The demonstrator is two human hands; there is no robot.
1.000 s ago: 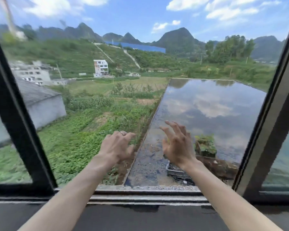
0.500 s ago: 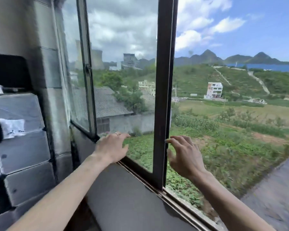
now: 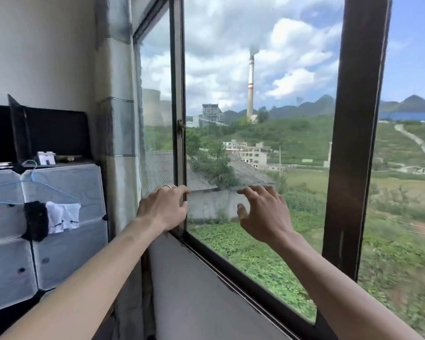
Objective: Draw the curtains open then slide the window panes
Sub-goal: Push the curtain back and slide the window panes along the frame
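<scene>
Gripping the slim stile (image 3: 178,94) of the window pane (image 3: 255,106) with the left hand (image 3: 162,209), fingers hooked over its edge, well below the latch (image 3: 181,128). Holding nothing in the right hand (image 3: 260,214): loose, fingers bent and spread in front of the glass, just right of the left hand; cannot tell whether touching. Looks a heavy, rigid thing to shift, glass in a dark metal frame, so probably rides stiffly along the bottom track (image 3: 255,284) below both hands. Best taken by the frame, not the glass: smooth and slippery there, nothing to pull on, and breakable. Worth a steady sideways pull low on the stile, or a push against the broad dark upright (image 3: 353,143) far to the right of the right hand. Beyond that upright, seemingly open air. Left of the left hand, the curtain (image 3: 118,94) bunched against the wall, already drawn clear. Beneath the forearms, a plain grey sill (image 3: 194,303). Further left, a plastic-panelled cabinet (image 3: 66,241) hung with a blue hanger (image 3: 35,179) and dark socks (image 3: 36,220).
</scene>
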